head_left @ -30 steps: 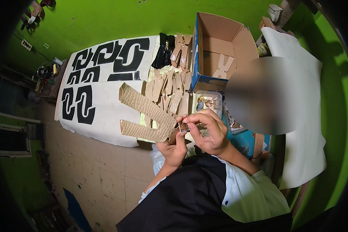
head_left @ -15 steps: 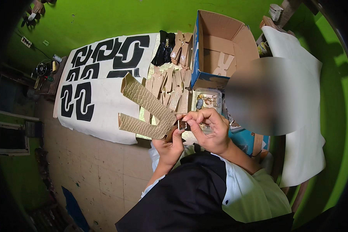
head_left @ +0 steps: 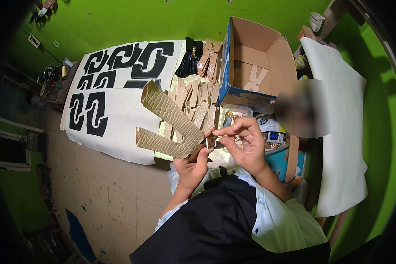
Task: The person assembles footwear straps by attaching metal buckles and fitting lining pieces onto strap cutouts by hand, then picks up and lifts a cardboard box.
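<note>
A beige crocodile-embossed strap piece [head_left: 174, 121] with two splayed arms is gripped at its joined end by my left hand [head_left: 191, 169], thumb on the near side. At that end sits a small shiny metal buckle [head_left: 211, 142], partly covered by fingers. My right hand [head_left: 246, 145] is just to the right of the buckle. Its index fingertip is close to the buckle's top edge, and the thumb stands apart below, with a gap between them. Whether the index finger touches the metal I cannot tell.
Beyond my hands lie several beige strap pieces [head_left: 193, 101] and a black bundle [head_left: 189, 57]. An open cardboard box [head_left: 262, 44] stands far right, with a clear tub [head_left: 237, 110] of metal fittings before it. White sheeting [head_left: 119, 145] with black cutouts [head_left: 97, 114] covers the left.
My right thumb and index finger have drawn slightly right, off the buckle, and spread apart. My left hand keeps its hold on the strap piece. The view has shifted a little.
</note>
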A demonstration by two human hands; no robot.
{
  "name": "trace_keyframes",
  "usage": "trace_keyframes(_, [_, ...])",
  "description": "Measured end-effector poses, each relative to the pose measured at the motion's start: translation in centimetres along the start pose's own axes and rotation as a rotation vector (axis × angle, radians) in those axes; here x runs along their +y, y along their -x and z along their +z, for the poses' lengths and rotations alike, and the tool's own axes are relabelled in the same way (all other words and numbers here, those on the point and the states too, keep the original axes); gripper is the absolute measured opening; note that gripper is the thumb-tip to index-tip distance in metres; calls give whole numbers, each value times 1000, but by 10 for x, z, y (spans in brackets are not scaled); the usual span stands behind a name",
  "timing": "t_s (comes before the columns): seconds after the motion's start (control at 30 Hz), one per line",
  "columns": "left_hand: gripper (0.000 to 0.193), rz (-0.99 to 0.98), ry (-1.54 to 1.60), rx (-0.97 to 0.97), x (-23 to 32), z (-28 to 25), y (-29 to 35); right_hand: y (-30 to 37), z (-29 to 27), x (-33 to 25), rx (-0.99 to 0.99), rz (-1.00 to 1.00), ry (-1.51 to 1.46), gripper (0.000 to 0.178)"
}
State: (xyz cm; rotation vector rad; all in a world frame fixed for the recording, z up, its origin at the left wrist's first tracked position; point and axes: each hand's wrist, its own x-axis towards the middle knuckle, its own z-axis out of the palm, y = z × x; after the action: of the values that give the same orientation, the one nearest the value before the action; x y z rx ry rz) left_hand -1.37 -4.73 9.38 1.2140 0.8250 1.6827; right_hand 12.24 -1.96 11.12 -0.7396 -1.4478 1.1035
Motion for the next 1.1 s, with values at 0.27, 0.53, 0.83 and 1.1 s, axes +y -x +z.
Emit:
trace_keyframes(0.27, [26, 32, -61, -53, -1, 0, 3, 1, -2, -4, -5, -131, 223, 33])
trace_keyframes(0.53, [20, 132, -179, 57, -6, 10, 11, 5, 6, -9, 39, -197, 318, 23])
trace_keyframes(0.83, [19, 97, -172, 81, -2, 11, 10, 4, 10, -15, 74, -259, 444, 24])
trace_keyframes(1.1, [20, 111, -126, 98, -2, 12, 9, 3, 13, -15, 85, -340, 505, 26])
